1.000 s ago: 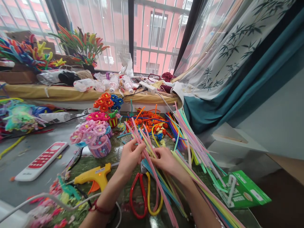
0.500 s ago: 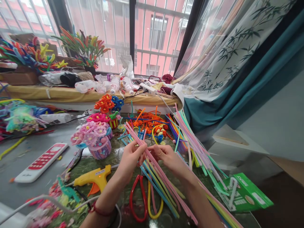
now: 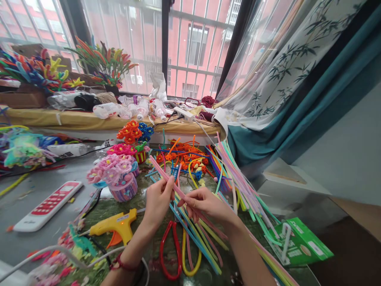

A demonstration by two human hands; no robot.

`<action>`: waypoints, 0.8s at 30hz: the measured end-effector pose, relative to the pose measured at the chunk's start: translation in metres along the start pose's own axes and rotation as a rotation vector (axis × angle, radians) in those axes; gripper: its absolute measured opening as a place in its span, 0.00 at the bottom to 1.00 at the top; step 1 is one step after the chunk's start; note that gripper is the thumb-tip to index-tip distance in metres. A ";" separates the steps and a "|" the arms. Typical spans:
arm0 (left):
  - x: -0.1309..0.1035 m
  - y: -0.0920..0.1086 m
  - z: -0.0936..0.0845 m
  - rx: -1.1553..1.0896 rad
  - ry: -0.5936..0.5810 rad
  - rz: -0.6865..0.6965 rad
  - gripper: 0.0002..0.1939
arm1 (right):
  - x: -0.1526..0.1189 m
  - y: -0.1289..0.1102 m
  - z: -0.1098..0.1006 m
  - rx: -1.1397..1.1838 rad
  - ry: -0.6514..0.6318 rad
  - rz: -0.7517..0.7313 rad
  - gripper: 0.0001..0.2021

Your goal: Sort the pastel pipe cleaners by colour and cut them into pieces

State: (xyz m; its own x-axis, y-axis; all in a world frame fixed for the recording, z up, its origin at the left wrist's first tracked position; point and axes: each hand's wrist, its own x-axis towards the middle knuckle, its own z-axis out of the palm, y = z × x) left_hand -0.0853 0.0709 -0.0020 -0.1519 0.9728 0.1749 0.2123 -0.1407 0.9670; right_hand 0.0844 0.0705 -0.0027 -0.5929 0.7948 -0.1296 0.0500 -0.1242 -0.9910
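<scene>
My left hand (image 3: pixel 159 198) is closed round pink pipe cleaners (image 3: pixel 158 166) whose upper ends stick out to the upper left. Lower down the same strands, my right hand (image 3: pixel 201 201) pinches them between thumb and fingers. Blue and yellow pipe cleaners (image 3: pixel 205 254) lie below my hands, fanning toward the lower right. Scissors with a red handle (image 3: pixel 170 254) and a yellow handle rest under them, their blades partly hidden. A yellow glue gun (image 3: pixel 114 226) lies left of my left forearm.
Left of my hands stand a striped pot of pink flowers (image 3: pixel 123 188) and a remote (image 3: pixel 49 206). Orange pieces (image 3: pixel 190 153) lie behind. Long pastel pipe cleaners (image 3: pixel 245 182) and a green box (image 3: pixel 306 242) are at the right. Bottles line the sill (image 3: pixel 35 116).
My right hand has shifted slightly down and left along the pink pipe cleaners and now pinches them. The pink strands' lower ends have moved up and left, and the whole view has shifted slightly.
</scene>
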 end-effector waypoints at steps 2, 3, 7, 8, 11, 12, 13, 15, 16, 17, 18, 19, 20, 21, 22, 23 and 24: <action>0.000 0.000 -0.001 0.017 0.033 0.004 0.24 | 0.000 0.002 0.000 0.024 -0.014 -0.009 0.26; 0.000 0.000 -0.001 0.021 0.046 0.005 0.24 | 0.001 0.003 0.000 0.030 -0.020 -0.018 0.25; 0.002 -0.002 -0.002 -0.005 0.069 0.003 0.22 | 0.004 0.007 -0.001 -0.005 -0.030 -0.047 0.25; 0.003 -0.003 -0.002 -0.017 0.065 0.002 0.21 | 0.004 0.007 -0.001 -0.013 -0.023 -0.052 0.25; 0.003 -0.003 -0.001 -0.057 0.024 0.003 0.17 | 0.004 0.005 0.000 -0.022 0.001 -0.065 0.25; 0.003 -0.003 0.000 -0.066 0.008 0.003 0.16 | 0.003 0.003 0.001 -0.027 0.008 -0.066 0.25; 0.003 -0.003 0.001 -0.070 -0.005 0.003 0.16 | 0.003 0.002 0.002 -0.034 0.010 -0.066 0.25; 0.002 -0.003 0.003 -0.069 -0.018 -0.001 0.17 | 0.003 0.000 0.003 -0.046 0.007 -0.065 0.24; 0.002 -0.003 0.003 -0.066 -0.019 -0.003 0.17 | 0.003 0.000 0.003 -0.044 0.003 -0.064 0.24; 0.002 -0.003 0.004 -0.065 -0.017 -0.005 0.17 | 0.004 0.000 0.003 -0.034 0.000 -0.064 0.24; 0.002 -0.004 0.004 -0.064 -0.013 -0.006 0.17 | 0.005 0.002 0.003 -0.020 0.001 -0.065 0.23; 0.002 -0.004 0.004 -0.064 -0.007 -0.008 0.17 | 0.006 0.004 0.002 -0.005 0.004 -0.065 0.23; 0.002 -0.005 0.003 -0.066 0.001 -0.010 0.17 | 0.007 0.006 0.001 0.009 0.009 -0.063 0.23; 0.003 -0.006 0.003 -0.068 0.008 -0.014 0.17 | 0.008 0.008 0.000 0.021 0.015 -0.059 0.23; 0.003 -0.007 0.002 -0.073 0.014 -0.020 0.17 | 0.009 0.010 0.000 0.030 0.020 -0.054 0.23; 0.004 -0.008 0.001 -0.080 0.017 -0.027 0.18 | 0.009 0.012 -0.001 0.037 0.024 -0.047 0.24; 0.004 -0.009 0.001 -0.089 0.018 -0.035 0.19 | 0.009 0.013 -0.001 0.046 0.024 -0.039 0.24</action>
State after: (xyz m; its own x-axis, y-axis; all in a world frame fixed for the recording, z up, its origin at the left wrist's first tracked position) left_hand -0.0869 0.0762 -0.0099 -0.1751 0.9740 0.1437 0.1198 -0.1238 0.9850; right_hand 0.0806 0.0765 -0.0168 -0.5742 0.8135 -0.0922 -0.0100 -0.1196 -0.9928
